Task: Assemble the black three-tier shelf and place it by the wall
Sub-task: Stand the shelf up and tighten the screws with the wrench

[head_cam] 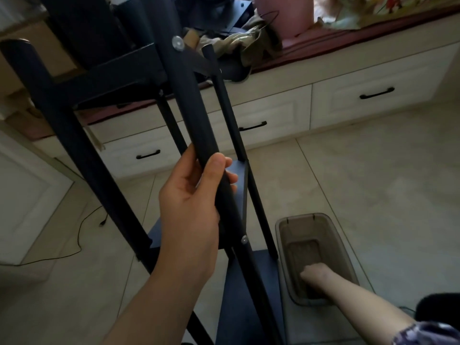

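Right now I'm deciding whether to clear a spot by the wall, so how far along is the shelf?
Mostly framed: the black metal three-tier shelf frame has shelves on its posts and silver screws in one post. In hand: the left hand grips that post, while the right hand reaches into the translucent grey plastic bin on the floor, its grip hidden. Left: any remaining fastening, then moving it to the wall.
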A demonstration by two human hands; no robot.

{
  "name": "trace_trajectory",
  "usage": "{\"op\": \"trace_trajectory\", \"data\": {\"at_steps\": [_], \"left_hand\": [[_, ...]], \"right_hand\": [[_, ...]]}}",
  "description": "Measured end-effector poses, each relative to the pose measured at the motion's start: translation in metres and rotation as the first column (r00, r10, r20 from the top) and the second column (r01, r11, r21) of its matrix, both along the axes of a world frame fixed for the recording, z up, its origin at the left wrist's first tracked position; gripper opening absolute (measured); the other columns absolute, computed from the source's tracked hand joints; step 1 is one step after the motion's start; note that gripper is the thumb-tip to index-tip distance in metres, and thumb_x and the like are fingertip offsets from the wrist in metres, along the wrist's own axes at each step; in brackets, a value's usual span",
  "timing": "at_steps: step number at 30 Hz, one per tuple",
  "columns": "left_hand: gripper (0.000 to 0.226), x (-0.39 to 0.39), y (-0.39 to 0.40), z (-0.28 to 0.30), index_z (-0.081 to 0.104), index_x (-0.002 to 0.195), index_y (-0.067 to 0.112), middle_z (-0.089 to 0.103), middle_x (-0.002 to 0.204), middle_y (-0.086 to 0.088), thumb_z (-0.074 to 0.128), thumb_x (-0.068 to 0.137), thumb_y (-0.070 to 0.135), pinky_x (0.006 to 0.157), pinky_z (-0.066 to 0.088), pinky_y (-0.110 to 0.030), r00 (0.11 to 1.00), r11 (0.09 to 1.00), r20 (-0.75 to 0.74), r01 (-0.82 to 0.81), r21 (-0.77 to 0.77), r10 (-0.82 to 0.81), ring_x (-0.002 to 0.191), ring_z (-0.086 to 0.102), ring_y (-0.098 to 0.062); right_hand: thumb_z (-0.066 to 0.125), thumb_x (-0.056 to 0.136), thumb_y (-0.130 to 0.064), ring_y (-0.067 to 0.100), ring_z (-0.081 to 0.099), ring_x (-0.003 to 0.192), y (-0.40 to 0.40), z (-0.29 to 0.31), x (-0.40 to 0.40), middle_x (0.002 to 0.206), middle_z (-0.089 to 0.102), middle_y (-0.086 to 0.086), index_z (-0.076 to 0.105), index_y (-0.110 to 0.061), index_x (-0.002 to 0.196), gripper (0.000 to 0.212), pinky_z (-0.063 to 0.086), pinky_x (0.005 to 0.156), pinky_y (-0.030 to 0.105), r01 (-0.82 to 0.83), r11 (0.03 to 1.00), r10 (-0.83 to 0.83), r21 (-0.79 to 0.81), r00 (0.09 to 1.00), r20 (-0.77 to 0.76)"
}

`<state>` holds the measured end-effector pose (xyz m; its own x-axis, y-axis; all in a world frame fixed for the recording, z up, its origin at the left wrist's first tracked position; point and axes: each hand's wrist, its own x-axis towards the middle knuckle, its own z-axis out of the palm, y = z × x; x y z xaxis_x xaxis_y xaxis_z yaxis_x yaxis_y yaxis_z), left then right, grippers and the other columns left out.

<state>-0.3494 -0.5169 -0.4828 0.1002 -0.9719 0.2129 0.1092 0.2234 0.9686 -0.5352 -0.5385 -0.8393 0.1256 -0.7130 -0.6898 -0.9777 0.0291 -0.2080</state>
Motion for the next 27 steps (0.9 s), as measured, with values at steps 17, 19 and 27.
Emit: {"op": "trace_trajectory", "data": {"at_steps": [17, 19, 27], "left_hand": [[0.022, 0.004, 0.001, -0.004, 0.072, 0.094, 0.042, 0.072, 0.082, 0.005, 0.059, 0.096, 0.023, 0.074, 0.055, -0.026, 0.998, 0.999, 0.032, -0.048, -0.02, 0.049, 0.077, 0.068, -0.007], [0.027, 0.005, 0.001, -0.003, 0.072, 0.091, 0.046, 0.072, 0.084, 0.006, 0.058, 0.098, 0.023, 0.077, 0.054, -0.029, 0.996, 0.998, 0.057, -0.063, -0.011, 0.063, 0.078, 0.068, -0.006], [0.011, 0.014, 0.007, 0.006, 0.066, 0.102, 0.028, 0.07, 0.081, 0.009, 0.055, 0.1, 0.027, 0.078, 0.055, -0.034, 0.991, 0.993, 0.074, -0.118, 0.017, 0.116, 0.076, 0.067, -0.006]], "right_hand": [[0.036, 0.102, -0.017, 0.032, 0.051, 0.128, -0.066, 0.127, 0.0, 0.142, 0.05, 0.017, 0.05, -0.004, 0.138, 0.041, 0.042, 0.101, 0.036, -0.406, 0.899, 0.37, -0.162, 0.905, -0.211], [0.047, 0.098, -0.008, 0.033, 0.059, 0.117, -0.072, 0.178, 0.004, 0.131, 0.058, 0.019, 0.057, -0.002, 0.128, 0.032, 0.05, 0.093, 0.038, -0.368, 0.905, 0.332, -0.214, 0.924, -0.188], [0.05, 0.096, -0.008, 0.017, 0.059, 0.077, -0.027, 0.328, 0.014, 0.088, 0.059, 0.0, 0.052, -0.023, 0.088, 0.016, 0.048, 0.066, 0.028, -0.401, 0.662, 0.515, -0.633, 0.857, -0.003]]}}
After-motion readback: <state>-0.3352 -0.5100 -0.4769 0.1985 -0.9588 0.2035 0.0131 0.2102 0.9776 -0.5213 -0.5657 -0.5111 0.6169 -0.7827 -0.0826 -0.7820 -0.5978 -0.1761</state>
